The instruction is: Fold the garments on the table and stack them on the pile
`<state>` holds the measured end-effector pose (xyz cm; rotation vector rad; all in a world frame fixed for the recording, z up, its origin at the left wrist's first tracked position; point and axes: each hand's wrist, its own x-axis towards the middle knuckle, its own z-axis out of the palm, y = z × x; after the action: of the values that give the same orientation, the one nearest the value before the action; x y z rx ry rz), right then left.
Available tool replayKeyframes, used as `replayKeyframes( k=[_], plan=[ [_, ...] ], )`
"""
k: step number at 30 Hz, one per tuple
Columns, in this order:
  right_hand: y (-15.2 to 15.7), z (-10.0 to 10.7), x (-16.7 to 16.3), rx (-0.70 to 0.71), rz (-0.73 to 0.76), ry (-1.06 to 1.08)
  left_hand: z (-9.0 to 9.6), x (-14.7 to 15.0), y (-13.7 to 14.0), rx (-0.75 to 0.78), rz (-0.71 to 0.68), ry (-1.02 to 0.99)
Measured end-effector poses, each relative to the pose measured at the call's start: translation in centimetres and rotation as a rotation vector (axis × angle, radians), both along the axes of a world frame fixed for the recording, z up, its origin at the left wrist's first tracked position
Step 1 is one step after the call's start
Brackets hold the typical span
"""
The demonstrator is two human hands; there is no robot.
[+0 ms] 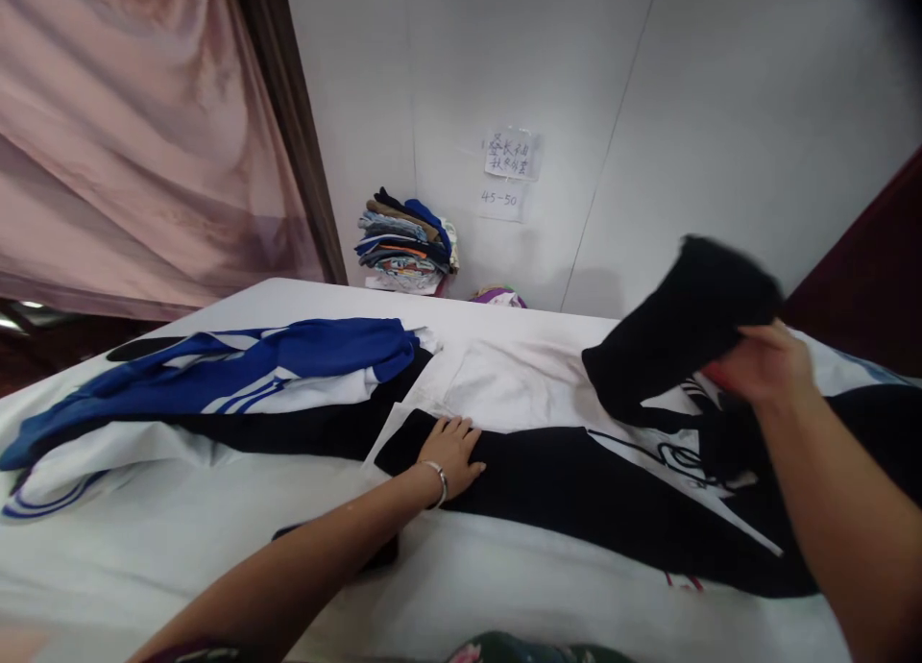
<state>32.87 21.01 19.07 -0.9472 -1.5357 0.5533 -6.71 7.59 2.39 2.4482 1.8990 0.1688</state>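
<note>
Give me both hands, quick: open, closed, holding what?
Left hand: open, resting palm down on the black garment.
Right hand: closed, holding up a piece of black cloth.

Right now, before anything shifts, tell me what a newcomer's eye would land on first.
Probably the black cloth held up by the right grip, dark against the pale wall. Next, the blue-and-white garment lying at the left of the white surface. Then the stack of folded clothes near the wall.
</note>
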Motion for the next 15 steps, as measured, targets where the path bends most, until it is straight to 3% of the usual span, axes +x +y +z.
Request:
replayKeyframes(
  k=[3,7,10,15],
  plan=[
    [-2.7,-0.8,2.4,-0.14,-0.005,0.259,3.3,-0.6,3.9,-0.133,0.076,-0.037],
    [-5.9,-3.6,3.0,-0.215,-0.186,0.29,6.6,-1.8,11.1,-0.051,0.116,-0.017],
    [-8.0,-5.3,2.6,-0.256,-0.273,0.237,6.7,-2.6,16.0,-0.019,0.088,0.001],
    [-10.5,-6.1,1.9,-0.253,-0.319,0.141,4.3,-3.2,21.0,-0.037,0.092,0.053]
  ],
)
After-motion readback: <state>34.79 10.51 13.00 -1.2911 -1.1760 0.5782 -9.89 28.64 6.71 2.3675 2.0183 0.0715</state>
